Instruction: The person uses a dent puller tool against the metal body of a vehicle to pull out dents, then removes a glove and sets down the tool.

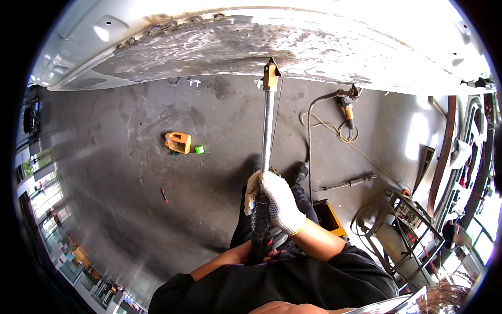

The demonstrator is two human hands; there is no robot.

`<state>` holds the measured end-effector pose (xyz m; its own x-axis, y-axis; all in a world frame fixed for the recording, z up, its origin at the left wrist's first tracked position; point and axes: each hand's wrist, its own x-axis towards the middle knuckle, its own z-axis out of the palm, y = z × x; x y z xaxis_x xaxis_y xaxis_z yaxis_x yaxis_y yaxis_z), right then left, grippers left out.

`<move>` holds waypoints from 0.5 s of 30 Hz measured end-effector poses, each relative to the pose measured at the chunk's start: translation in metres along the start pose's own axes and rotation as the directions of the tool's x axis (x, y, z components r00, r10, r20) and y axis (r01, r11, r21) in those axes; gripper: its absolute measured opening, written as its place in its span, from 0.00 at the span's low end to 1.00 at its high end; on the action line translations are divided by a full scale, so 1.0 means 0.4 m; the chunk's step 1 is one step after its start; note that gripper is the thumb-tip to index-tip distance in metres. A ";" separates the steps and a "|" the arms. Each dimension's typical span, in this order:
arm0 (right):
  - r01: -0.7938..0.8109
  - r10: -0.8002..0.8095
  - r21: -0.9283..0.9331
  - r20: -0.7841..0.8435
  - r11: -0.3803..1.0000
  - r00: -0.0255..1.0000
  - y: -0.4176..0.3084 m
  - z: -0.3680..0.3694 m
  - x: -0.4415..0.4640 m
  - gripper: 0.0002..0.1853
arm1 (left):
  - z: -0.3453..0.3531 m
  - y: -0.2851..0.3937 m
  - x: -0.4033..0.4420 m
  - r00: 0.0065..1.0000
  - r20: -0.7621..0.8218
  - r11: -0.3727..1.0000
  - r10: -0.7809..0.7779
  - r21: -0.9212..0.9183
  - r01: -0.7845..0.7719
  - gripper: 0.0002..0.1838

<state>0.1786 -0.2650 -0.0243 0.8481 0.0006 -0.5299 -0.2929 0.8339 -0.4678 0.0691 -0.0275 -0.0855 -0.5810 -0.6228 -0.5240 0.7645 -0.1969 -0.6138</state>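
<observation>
A slide-hammer-type dent puller stretches from my body toward the panel, with a bright rod, a brass-coloured head and a dark pointed tip. My right hand, in a white dotted glove, is wrapped round the dark section below the rod. Low on the black rear end, my left hand is closed round the handle; much of it is hidden. The tip overlaps the ground, bare-metal area of a white vehicle panel. Whether it touches is unclear.
An angle grinder with a yellow cord lies right of the puller. A cut orange container and a green-topped item are on the floor at left. A rod-shaped tool, a yellow-edged box and a metal-framed cart are at right.
</observation>
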 end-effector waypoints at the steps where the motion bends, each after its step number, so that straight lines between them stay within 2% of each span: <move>1: 0.001 -0.001 0.003 0.003 1.000 1.000 0.004 -0.004 0.001 0.26 | 0.007 0.001 -0.001 1.000 0.001 1.000 0.000 0.000 0.000 0.25; 3: 0.002 -0.002 0.005 0.006 1.000 1.000 0.006 -0.004 0.001 0.26 | 0.020 0.001 -0.007 0.996 -0.083 0.999 -0.015 -0.032 0.013 0.25; 7: -0.028 0.027 -0.045 -0.010 0.999 1.000 -0.009 -0.003 0.003 0.25 | 0.038 0.004 -0.017 0.987 -0.147 0.997 -0.069 -0.047 0.062 0.24; 10: -0.022 0.025 -0.113 0.030 0.993 0.999 -0.033 -0.001 0.015 0.25 | 0.005 -0.001 0.001 0.995 -0.099 1.000 -0.008 -0.030 0.005 0.24; 12: 0.016 -0.010 -0.148 0.041 0.989 0.999 -0.053 -0.002 0.047 0.26 | -0.009 -0.008 0.013 0.997 0.071 0.999 0.004 -0.042 -0.001 0.23; 15: 0.027 -0.034 -0.134 -0.053 0.991 0.998 -0.172 0.044 0.101 0.23 | -0.010 -0.027 0.016 0.997 0.072 0.997 0.028 -0.067 -0.023 0.23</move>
<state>0.2409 -0.3125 -0.0012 0.8330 -0.0573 -0.5503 -0.3263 0.7525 -0.5722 0.0560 -0.0263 -0.0845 -0.5378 -0.6810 -0.4970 0.7572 -0.1310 -0.6399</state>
